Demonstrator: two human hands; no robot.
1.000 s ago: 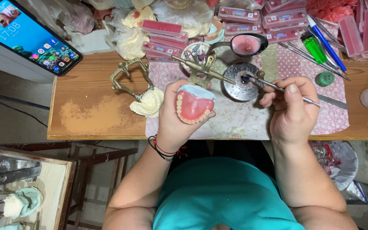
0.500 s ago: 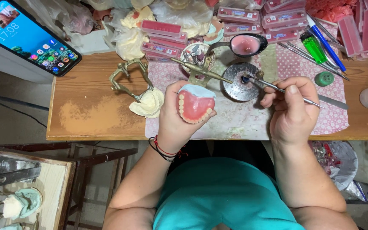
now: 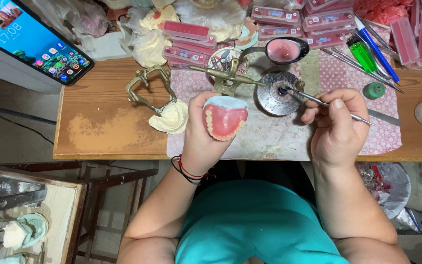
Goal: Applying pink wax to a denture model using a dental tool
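Note:
My left hand [image 3: 198, 134] holds a pink wax denture with a row of teeth [image 3: 224, 119] on a pale blue model, raised above the patterned cloth [image 3: 269, 139]. My right hand [image 3: 337, 128] grips a thin metal wax tool [image 3: 318, 102] like a pen. The tool's tip rests in a round metal dish [image 3: 275, 94] just right of the denture.
A brass articulator with a plaster cast [image 3: 159, 105] lies on the wooden bench [image 3: 103, 132]. A spoon of pink wax [image 3: 281, 50], boxes of teeth [image 3: 289, 22], a green lighter [image 3: 362, 55], a blue pen [image 3: 377, 49] and a lit phone [image 3: 30, 41] lie further back.
The denture in my left hand has tilted slightly, and the tool tip stays in the metal dish.

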